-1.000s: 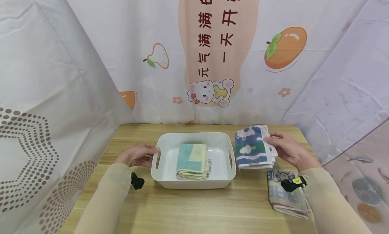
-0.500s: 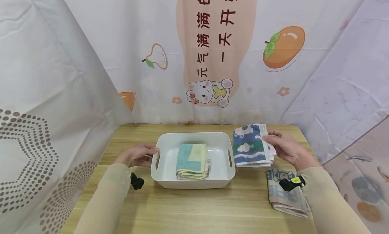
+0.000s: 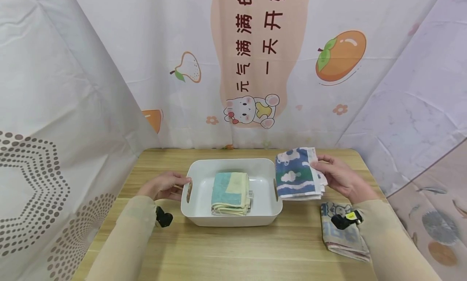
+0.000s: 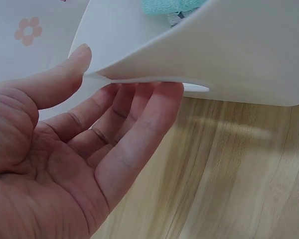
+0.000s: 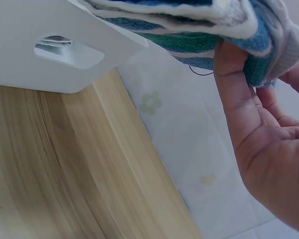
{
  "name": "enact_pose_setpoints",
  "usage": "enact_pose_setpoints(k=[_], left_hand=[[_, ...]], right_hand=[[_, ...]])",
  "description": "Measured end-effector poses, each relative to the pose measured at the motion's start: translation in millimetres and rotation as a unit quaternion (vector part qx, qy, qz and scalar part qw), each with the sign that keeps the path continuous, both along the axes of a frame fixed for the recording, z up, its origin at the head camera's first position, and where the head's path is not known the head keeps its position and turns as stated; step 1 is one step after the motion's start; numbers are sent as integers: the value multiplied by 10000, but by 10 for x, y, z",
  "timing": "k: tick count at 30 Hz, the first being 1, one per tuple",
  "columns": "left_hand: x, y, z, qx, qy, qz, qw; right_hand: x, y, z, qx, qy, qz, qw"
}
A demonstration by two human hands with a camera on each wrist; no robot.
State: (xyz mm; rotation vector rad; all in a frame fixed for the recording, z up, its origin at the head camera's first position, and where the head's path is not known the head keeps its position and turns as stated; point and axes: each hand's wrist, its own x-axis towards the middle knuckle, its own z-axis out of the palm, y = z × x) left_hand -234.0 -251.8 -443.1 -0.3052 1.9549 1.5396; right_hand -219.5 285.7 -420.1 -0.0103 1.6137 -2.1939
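A white plastic basket (image 3: 233,221) with handle slots stands on the table. A folded teal and pale yellow towel (image 3: 230,191) lies inside it. My left hand (image 3: 168,186) holds the basket's left end, thumb at the rim and fingers against the wall by the handle slot (image 4: 195,88). My right hand (image 3: 337,176) pinches the right edge of a folded blue, green and white towel (image 3: 296,173), thumb on top and fingers beneath. This towel hangs in the air, its left edge just over the basket's right rim. Part of the right handle slot is hidden behind it.
Another folded towel (image 3: 341,232), beige and blue, lies on the wooden table (image 3: 233,256) at the right, below my right wrist. A printed curtain (image 3: 175,110) rises along the table's back edge.
My right hand has moved the blue towel a little to the left, from beside the basket to above its right rim. The left hand stays at the basket's handle.
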Motion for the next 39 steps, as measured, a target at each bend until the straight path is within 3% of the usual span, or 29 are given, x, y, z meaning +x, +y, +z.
enact_pose_setpoints(k=[11,16,21,27,39], left_hand=[[-34,-31,117,-286,222,-40,9993],[-94,-23,259,-585,676,362,9953],[-147,101,414,-361,1108,681,9908],[-179,367,479,63,1153,323,9928],[-233,779,393,669,933,28,9934]], right_hand=[[-16,-70,47,-120,-13,178,9998],[-28,-130,66,-167,2,217,9996],[-40,-197,82,-224,71,266,9994],[-47,-283,111,-218,89,271,9994],[-77,-433,170,-190,86,300,9993]])
